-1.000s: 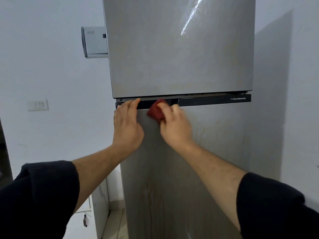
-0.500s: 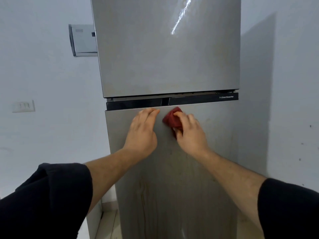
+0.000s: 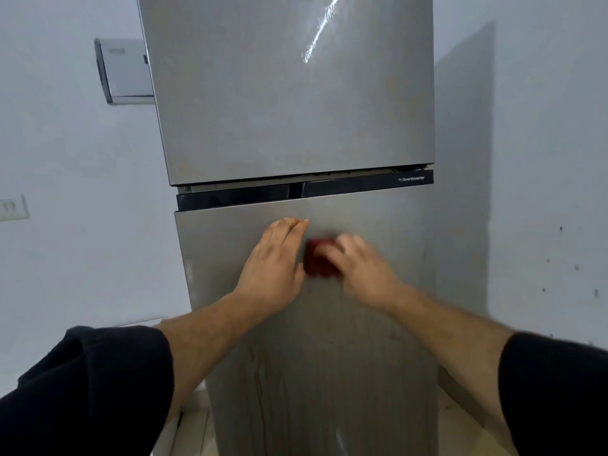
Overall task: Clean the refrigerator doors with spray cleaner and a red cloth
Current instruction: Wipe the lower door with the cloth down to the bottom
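A silver two-door refrigerator fills the middle of the head view, with its upper door [image 3: 289, 93] above a black strip and its lower door [image 3: 378, 324] below. My right hand [image 3: 362, 268], blurred by motion, presses a bunched red cloth [image 3: 319, 261] against the upper part of the lower door. My left hand [image 3: 276, 264] lies flat on the same door just left of the cloth, fingers together and holding nothing. Brownish drip streaks [image 3: 260, 383] run down the lower door. No spray cleaner is in view.
White walls flank the refrigerator. A grey wall box [image 3: 126, 72] hangs to its upper left and a light switch plate [image 3: 11, 207] sits at the far left edge. The right wall [image 3: 552, 225] stands close beside the refrigerator, with a few dark specks.
My right hand and the cloth have slid down and right from the black strip onto the lower door. My left hand followed, from the door's top left corner toward the middle.
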